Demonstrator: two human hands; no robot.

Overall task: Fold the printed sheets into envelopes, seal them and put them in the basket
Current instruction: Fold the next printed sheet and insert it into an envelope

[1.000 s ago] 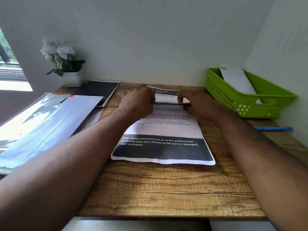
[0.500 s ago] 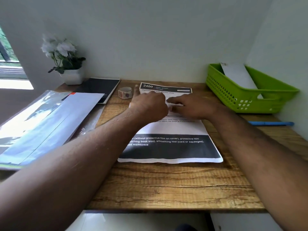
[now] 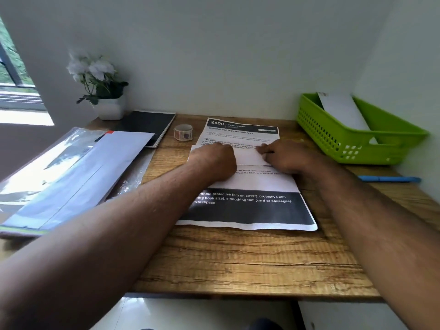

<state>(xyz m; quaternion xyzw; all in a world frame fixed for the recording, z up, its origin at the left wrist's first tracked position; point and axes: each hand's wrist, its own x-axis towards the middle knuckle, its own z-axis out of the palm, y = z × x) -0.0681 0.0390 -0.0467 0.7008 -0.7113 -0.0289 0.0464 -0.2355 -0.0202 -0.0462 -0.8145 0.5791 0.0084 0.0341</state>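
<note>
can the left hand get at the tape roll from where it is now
Probably yes: the left hand presses the folded sheet, and the tape roll stands just beyond it on the desk, nothing between.

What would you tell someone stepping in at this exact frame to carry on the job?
Left hand: fingers curled, pressing down on the folded-over flap of the top sheet.
Right hand: fingertips flat on the same flap, along its edge.
A second printed sheet lies under it, its header showing at the far end.
Tape roll stands left of the sheets.
Green basket at far right holds one white folded piece.
Done: first fold laid over, being creased.
Left: finish folding, seal, put it in the basket, then the next sheet.
</note>
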